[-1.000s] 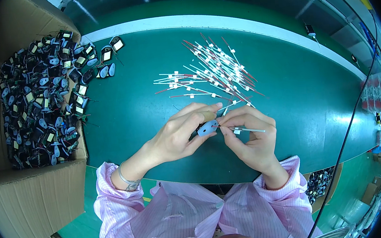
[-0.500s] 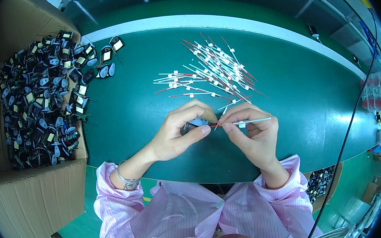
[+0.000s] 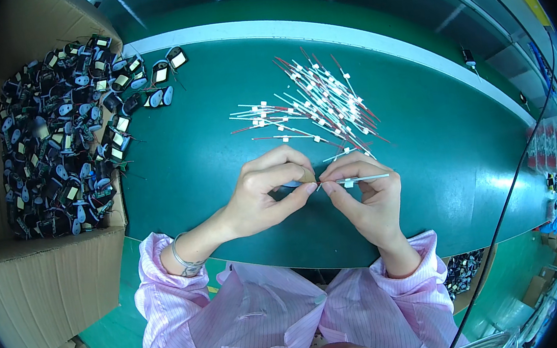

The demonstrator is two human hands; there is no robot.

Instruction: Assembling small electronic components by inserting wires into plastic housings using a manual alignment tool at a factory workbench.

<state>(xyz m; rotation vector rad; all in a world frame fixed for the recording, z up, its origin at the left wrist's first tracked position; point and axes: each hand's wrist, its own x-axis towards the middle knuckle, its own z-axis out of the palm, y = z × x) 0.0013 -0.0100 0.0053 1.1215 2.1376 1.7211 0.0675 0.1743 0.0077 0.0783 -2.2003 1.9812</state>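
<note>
Over the bench (image 3: 442,184), toward its near edge, my left hand (image 3: 262,194) grips a blue-grey part (image 3: 290,184), my right hand (image 3: 371,199) pinches a white-sleeved wire (image 3: 371,177). The wire should be light, bendable, best held close behind its tip.

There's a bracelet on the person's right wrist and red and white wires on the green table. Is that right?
Not quite: the bracelet is on the left wrist, as the head view shows. Red and white wires do lie on the green table.

A blue-grey part (image 3: 291,184), mostly hidden, sits in the left hand (image 3: 261,193); a slim white lead (image 3: 372,178) with a white tab (image 3: 349,183) stretches sideways in the right hand (image 3: 371,199).
</note>
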